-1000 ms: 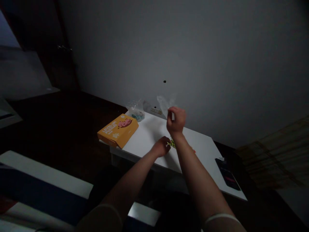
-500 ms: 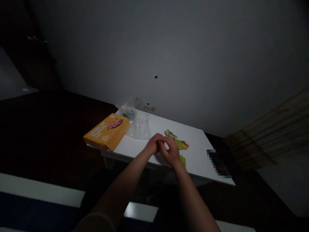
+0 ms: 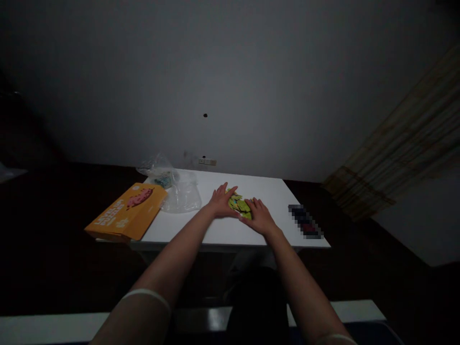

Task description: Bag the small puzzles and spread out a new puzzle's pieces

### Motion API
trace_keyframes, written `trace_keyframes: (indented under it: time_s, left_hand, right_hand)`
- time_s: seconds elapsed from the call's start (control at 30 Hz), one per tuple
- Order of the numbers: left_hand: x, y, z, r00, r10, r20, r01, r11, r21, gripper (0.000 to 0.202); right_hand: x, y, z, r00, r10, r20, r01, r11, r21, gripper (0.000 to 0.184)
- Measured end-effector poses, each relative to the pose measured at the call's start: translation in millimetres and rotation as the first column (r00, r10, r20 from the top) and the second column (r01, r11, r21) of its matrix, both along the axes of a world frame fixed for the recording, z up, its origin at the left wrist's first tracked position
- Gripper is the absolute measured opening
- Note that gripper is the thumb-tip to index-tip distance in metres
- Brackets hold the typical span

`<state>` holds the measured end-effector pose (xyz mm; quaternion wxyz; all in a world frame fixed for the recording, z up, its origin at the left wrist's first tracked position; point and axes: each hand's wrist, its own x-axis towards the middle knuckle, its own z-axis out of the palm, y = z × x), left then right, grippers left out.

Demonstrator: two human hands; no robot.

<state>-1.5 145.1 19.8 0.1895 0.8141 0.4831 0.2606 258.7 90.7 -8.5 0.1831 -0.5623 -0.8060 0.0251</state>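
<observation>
Several green and yellow puzzle pieces lie heaped on the white table. My left hand rests at the left side of the heap, fingers spread, thumb reaching over its far edge. On the right side, my right hand is laid against the pieces with its fingers apart. Both hands cup the heap between them, and part of it is hidden under the fingers. Neither hand grips a single piece.
At the table's left edge lies an orange puzzle box. Behind it are a clear plastic bag with bluish pieces inside and a crumpled clear bag. A dark pixelated object lies at the right edge. A wall stands behind.
My hands were together above the table; now they are apart and down around the pieces. The scattered pieces are gathered into one heap. The view has shifted right.
</observation>
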Motion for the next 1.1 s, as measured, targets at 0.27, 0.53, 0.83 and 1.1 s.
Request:
trace_keyframes:
  time_s: [0.27,0.53,0.83,1.1]
  left_hand:
    - [27.5,19.9,-17.6,0.994,-0.107,0.032,0.104,0.992,0.071,0.075]
    - [54.8,13.0,-21.2,0.963,-0.162,0.213,0.15,0.986,0.075,0.052]
    - [52.3,24.7,-14.0,0.926,-0.019,0.376,0.026,1.0,-0.014,0.036]
    - [17.0,20.1,-7.5,0.894,0.13,0.429,-0.112,0.991,-0.067,0.026]
  right_hand:
    - [0.3,8.3,2.8,0.977,0.082,-0.195,-0.06,0.991,0.116,0.054]
    - [9.8,11.6,-0.4,0.937,0.002,-0.35,0.032,0.995,0.092,0.041]
    - [14.3,12.6,2.6,0.834,-0.077,-0.546,0.137,0.988,0.071,0.028]
    - [16.5,16.0,2.1,0.724,-0.125,-0.679,0.192,0.981,0.024,0.031]
